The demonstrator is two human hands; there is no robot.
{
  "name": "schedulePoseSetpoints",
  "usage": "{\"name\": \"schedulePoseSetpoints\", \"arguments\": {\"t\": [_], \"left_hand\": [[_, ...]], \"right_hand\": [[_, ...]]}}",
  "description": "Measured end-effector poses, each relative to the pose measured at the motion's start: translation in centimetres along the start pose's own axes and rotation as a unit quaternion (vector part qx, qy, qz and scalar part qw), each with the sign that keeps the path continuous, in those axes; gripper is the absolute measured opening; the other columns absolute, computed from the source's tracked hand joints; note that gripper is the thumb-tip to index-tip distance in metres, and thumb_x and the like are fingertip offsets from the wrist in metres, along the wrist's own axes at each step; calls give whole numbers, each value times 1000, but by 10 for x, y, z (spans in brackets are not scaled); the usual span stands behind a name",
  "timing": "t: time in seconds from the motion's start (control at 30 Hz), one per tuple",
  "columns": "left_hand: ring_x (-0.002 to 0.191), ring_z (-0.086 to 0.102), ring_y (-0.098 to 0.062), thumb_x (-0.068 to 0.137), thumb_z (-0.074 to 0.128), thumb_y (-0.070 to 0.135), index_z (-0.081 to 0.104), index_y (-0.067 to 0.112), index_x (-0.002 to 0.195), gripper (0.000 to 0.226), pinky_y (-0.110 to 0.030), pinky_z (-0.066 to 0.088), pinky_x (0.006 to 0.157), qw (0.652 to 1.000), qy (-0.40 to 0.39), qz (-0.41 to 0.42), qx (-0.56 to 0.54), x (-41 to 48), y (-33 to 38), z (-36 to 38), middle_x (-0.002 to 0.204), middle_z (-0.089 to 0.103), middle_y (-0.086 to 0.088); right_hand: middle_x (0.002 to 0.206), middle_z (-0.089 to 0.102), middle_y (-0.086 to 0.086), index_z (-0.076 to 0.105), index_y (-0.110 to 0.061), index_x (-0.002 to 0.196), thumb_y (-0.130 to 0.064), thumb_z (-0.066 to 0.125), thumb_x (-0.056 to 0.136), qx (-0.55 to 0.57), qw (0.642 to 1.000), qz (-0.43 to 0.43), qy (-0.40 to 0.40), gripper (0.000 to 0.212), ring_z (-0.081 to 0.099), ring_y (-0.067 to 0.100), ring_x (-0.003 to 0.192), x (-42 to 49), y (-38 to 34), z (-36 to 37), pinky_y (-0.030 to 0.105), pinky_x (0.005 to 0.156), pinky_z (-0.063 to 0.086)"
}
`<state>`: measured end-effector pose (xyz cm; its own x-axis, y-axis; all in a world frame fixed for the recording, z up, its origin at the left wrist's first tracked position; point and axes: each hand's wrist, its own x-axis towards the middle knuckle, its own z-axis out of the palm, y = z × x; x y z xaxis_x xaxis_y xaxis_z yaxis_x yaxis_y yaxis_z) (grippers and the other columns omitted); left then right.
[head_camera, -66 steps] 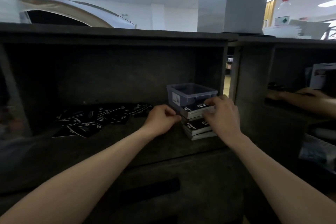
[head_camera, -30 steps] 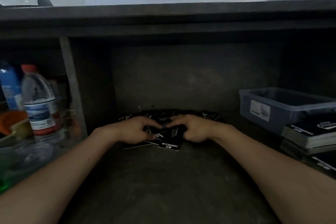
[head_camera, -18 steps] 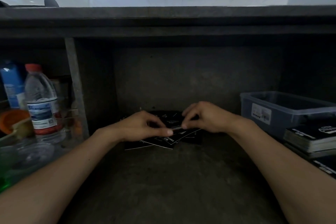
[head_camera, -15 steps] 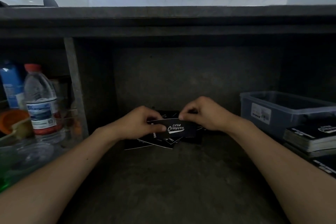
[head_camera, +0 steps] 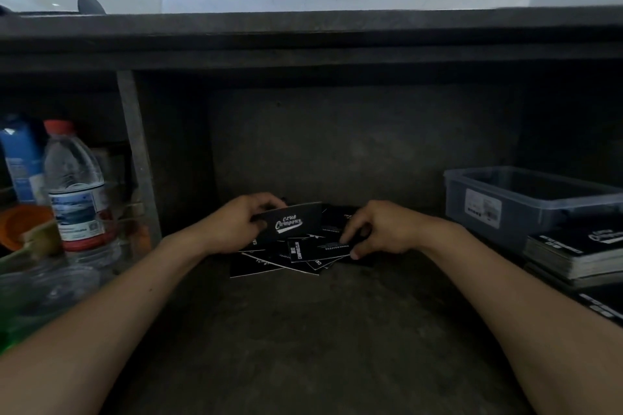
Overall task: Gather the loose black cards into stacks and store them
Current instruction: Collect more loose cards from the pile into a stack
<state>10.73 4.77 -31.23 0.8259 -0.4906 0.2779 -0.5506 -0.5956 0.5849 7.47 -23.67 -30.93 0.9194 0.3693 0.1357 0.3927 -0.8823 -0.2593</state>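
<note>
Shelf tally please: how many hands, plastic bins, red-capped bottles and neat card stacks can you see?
Hands: 2, left hand and right hand
Plastic bin: 1
Red-capped bottle: 1
Neat card stacks: 2, upper stack and lower stack
Total: 6

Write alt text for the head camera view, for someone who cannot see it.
Inside a dark shelf, the left hand holds a black card with white script while the right hand pinches a second card from a loose pile. A plastic bin and stacked cards sit at right, a water bottle at left.
</note>
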Motion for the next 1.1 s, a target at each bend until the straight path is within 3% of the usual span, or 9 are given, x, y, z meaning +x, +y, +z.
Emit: {"name": "schedulePoseSetpoints", "arguments": {"t": [0.1,0.23,0.37,0.5,0.57,0.77,0.9,1.0,1.1], "left_hand": [[87,70,-8,102,48,1,64,26,115,33,-24,55,77,999,-17,6,-27,0,8,9,100,74,1],[97,71,-8,98,60,30,69,21,114,20,-23,55,87,997,-10,14,-72,-3,21,13,105,76,2],[98,72,-11,95,65,8,68,15,115,22,-33,58,91,999,10,26,20,-3,11,8,106,75,-1],[98,72,-24,93,54,-7,68,19,108,33,-43,58,91,994,103,-26,13,4,-4,-3,104,74,-5],[98,72,-23,92,51,-8,68,23,102,36,-39,58,91,993,114,-33,20,6,-8,-2,102,75,-4],[99,69,-14,90,49,-11,66,30,99,46,-31,54,94,987,159,-13,-1,8,-7,-2,100,73,4],[106,67,-12,96,46,-12,66,26,110,45,-17,54,90,996,77,7,-37,4,0,7,112,71,1],[107,69,-20,104,45,6,70,14,115,29,-22,54,88,994,43,9,-100,4,8,19,112,74,-6],[100,72,-12,96,62,34,74,19,109,23,-24,55,88,994,29,19,-108,1,12,22,105,76,1]], "right_hand": [[99,75,-14,79,-25,100,-25,76,84,41,995,-46,83,16,65,-3,88,-1,-3,-5,18,83,49],[90,76,-14,78,-27,93,-32,74,86,37,975,-59,209,10,67,-1,83,3,-11,1,24,80,53],[83,72,-10,74,-24,88,-37,83,76,114,955,-18,272,20,66,1,78,8,-12,12,21,72,54],[125,64,-6,65,-25,124,-42,80,78,45,993,45,100,51,59,12,117,6,6,13,24,98,44],[131,62,-5,62,-23,129,-38,80,79,39,997,47,38,55,56,13,123,4,10,14,23,102,41],[112,71,-14,76,-26,109,-27,82,78,-17,999,15,27,31,62,1,100,-3,8,-6,12,83,44],[97,76,-8,79,-18,104,-16,75,86,64,995,-17,71,19,64,-7,80,-8,4,-17,5,75,45],[80,72,-11,78,-19,96,-15,73,88,83,982,-5,168,11,63,-7,61,-3,-1,-13,7,58,47],[73,74,-7,77,-24,80,-17,78,83,90,974,12,207,7,67,9,53,2,-6,-2,17,52,52]]}}
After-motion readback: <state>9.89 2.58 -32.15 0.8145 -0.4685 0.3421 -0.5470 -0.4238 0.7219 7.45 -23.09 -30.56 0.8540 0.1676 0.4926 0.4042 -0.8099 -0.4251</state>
